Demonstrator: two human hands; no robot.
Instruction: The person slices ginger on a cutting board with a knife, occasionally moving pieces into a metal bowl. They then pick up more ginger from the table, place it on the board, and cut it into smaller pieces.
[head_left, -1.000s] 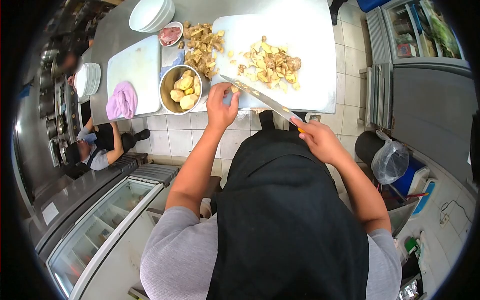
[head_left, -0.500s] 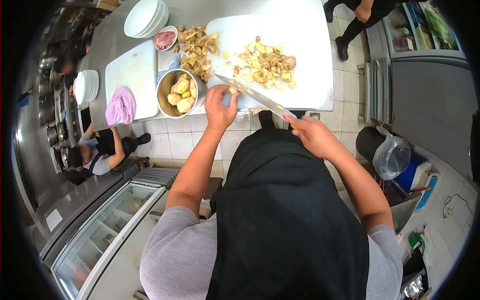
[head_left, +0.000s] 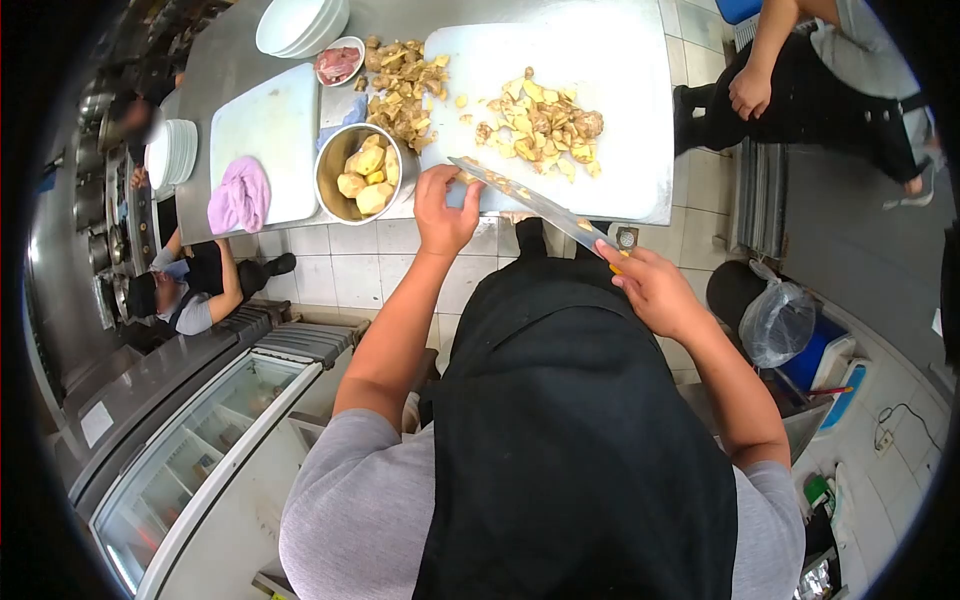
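Note:
My right hand (head_left: 652, 288) is closed round the yellow handle of a long knife (head_left: 535, 203), whose blade slants up to the left over the front edge of the white cutting board (head_left: 640, 110). Beside the blade's tip, my left hand (head_left: 445, 210) has its fingers bent round a small yellowish piece, mostly hidden, perhaps ginger. Brown and yellow peelings (head_left: 545, 125) lie heaped on the board. A second heap (head_left: 400, 95) sits at the board's left edge. Left of my left hand stands a metal pot (head_left: 327, 178) with several peeled pieces (head_left: 372, 197) inside.
Left of the pot, a second cutting board (head_left: 270, 115) carries a pink cloth (head_left: 240, 195). White bowls (head_left: 300, 25), a small dish of meat (head_left: 338, 62) and stacked plates (head_left: 172, 152) stand behind and left. One person (head_left: 790, 90) is at the right, another (head_left: 195, 290) at the left.
My right hand and the knife have shifted slightly right and down, while my left hand stays almost in place. The person at the upper right has come further into view.

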